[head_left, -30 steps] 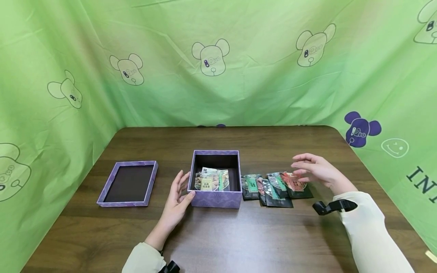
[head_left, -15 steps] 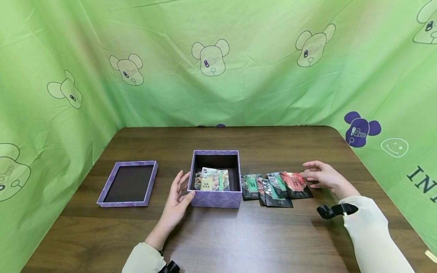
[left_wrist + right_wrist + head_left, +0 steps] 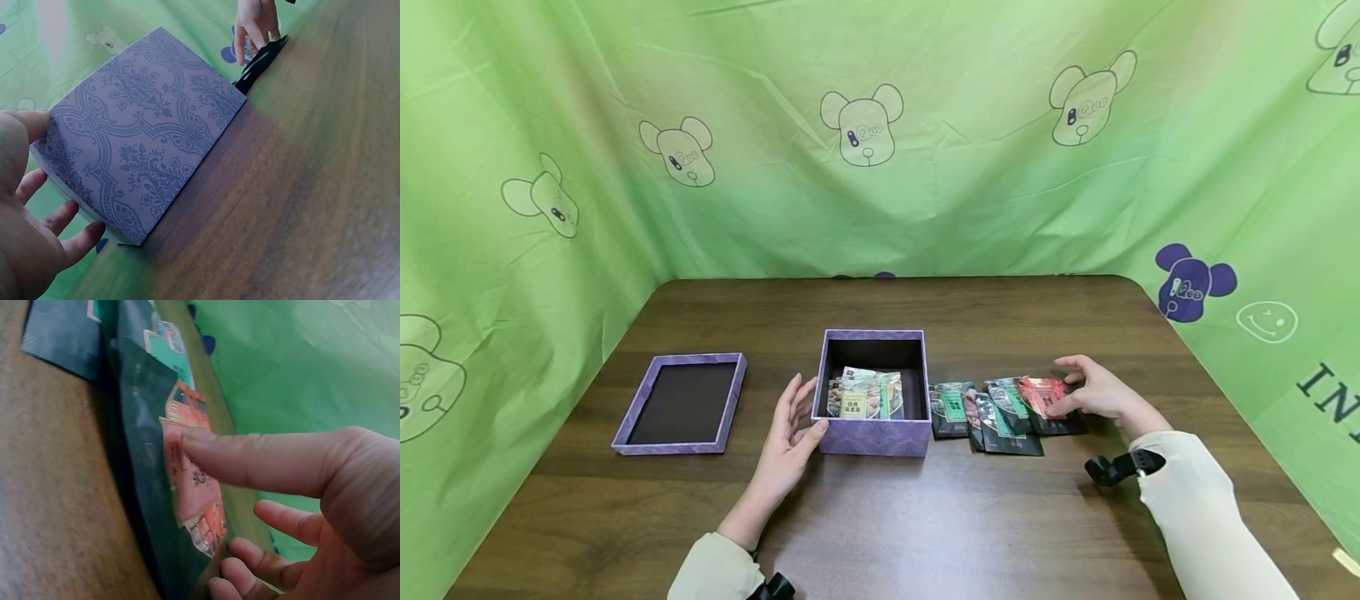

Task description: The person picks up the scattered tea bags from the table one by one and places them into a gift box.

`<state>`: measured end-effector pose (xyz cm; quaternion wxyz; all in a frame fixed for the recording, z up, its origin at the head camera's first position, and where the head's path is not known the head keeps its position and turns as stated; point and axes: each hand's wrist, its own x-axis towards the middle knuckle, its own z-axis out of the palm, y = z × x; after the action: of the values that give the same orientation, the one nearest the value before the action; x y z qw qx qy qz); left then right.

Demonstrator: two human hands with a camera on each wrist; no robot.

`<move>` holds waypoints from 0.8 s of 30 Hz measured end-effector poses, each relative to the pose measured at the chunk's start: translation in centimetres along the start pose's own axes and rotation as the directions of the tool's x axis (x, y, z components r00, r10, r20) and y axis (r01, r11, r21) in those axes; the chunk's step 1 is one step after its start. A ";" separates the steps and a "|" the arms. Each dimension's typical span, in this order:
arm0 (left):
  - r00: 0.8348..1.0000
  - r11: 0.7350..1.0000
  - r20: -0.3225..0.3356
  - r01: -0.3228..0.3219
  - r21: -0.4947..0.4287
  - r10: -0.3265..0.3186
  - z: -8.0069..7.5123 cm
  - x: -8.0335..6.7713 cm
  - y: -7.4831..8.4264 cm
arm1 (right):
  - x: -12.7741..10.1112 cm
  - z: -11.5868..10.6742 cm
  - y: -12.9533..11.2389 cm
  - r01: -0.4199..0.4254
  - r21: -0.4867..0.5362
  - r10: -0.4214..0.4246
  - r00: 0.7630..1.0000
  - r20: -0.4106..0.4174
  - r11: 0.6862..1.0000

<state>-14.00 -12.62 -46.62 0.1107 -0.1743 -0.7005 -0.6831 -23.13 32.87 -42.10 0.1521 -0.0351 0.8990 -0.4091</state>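
Right hand (image 3: 1097, 394), thumb and fingers apart, at the flat black red-labelled sachet (image 3: 1037, 395): best pinched edge-first! Left hand (image 3: 786, 452), unclenched, braces the purple patterned box (image 3: 874, 438).

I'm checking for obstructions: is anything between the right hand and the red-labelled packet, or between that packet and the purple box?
Nothing visible separates the right hand from the red-labelled packet. Green-labelled packets lie between that packet and the purple box.
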 end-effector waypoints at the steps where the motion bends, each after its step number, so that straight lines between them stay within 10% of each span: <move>1: 1.000 1.000 0.000 -0.001 0.001 0.001 0.0 0.0 0.0 | 0.0 0.1 -0.1 0.003 -0.018 -0.003 1.000 -0.004 1.000; 24: 1.000 1.000 0.000 0.021 0.014 -0.021 -0.1 0.0 0.1 | -0.6 1.0 0.1 0.052 -0.033 -0.054 0.994 -0.090 0.998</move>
<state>-13.92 -12.68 -46.52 0.1047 -0.1661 -0.7071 -0.6793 -22.31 32.31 -42.60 0.0994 -0.0426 0.9100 -0.4003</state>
